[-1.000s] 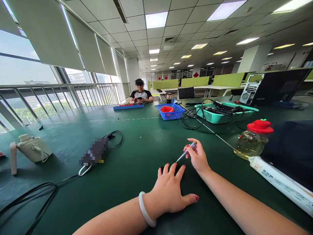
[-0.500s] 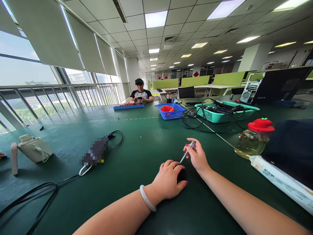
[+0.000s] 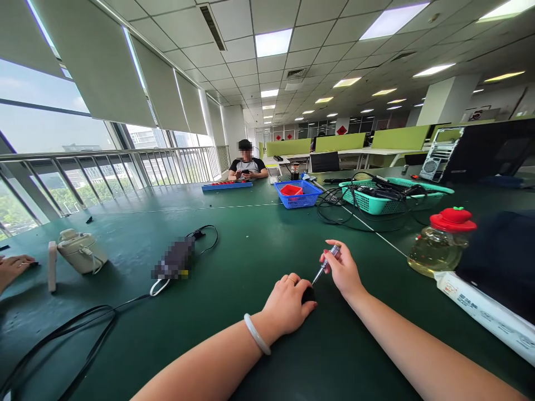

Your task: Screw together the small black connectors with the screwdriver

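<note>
My right hand [image 3: 343,271] pinches a small screwdriver [image 3: 327,262] with a clear handle, its tip angled down to the left. The tip meets a small dark object [image 3: 308,294] on the green table [image 3: 234,245]. My left hand [image 3: 288,305], with a ring and a pale bangle on the wrist, is curled over that dark object and hides most of it.
A glass bottle with a red lid [image 3: 441,243] and a dark box stand at the right. A blue basket [image 3: 298,194] and a teal basket of cables [image 3: 387,196] sit farther back. Black cables [image 3: 75,334] trail at the left by a cream pouch [image 3: 79,252]. A seated person [image 3: 247,162] is far off; another person's hand [image 3: 12,266] rests at the left edge.
My left hand went from lying flat with spread fingers to curled over the dark object. The screwdriver tip stayed at the object. The view shifted slightly, revealing another person's hand at the left.
</note>
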`<state>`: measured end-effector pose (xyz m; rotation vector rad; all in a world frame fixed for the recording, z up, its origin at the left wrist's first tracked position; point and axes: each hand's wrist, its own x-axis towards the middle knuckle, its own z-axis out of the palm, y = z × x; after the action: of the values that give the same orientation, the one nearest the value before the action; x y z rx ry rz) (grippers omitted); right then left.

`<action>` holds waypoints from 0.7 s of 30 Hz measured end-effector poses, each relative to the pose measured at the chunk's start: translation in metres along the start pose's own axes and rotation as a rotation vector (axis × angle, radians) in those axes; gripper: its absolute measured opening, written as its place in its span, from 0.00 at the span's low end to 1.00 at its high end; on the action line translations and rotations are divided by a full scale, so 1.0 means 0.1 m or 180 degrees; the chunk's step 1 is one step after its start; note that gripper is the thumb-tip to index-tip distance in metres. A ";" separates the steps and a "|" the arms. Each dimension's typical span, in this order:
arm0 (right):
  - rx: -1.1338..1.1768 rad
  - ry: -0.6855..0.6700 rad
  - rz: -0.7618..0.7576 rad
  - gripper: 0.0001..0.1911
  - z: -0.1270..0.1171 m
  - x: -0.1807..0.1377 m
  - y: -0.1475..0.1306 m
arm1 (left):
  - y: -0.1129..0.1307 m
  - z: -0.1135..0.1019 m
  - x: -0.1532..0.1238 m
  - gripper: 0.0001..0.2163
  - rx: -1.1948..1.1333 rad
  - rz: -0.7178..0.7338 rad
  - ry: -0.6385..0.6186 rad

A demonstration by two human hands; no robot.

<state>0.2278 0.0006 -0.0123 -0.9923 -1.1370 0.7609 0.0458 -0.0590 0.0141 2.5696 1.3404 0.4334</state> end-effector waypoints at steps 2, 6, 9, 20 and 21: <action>-0.0039 0.0010 -0.0001 0.23 0.00 0.00 0.00 | -0.10 -0.09 -0.08 0.16 0.0042 -0.0005 -0.0056; -0.0090 -0.0022 0.0068 0.24 0.00 -0.01 -0.01 | -0.36 -0.30 -0.41 0.15 -0.0039 0.0094 -0.0253; -0.0111 -0.0021 0.0109 0.24 -0.01 -0.02 -0.01 | -0.58 -0.46 -0.76 0.15 -0.0036 -0.0097 -0.0267; -0.0040 -0.0103 0.0139 0.24 0.01 -0.02 0.02 | -1.79 -1.01 -1.94 0.21 0.0741 -0.1262 0.0268; -0.0042 -0.0096 0.0142 0.24 0.00 -0.02 0.02 | -1.89 -1.04 -2.02 0.22 0.0855 -0.1321 0.0345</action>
<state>0.2268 -0.0002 -0.0152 -1.0232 -1.1504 0.8072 -0.2443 -0.1139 0.0193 2.3902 2.0353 0.3381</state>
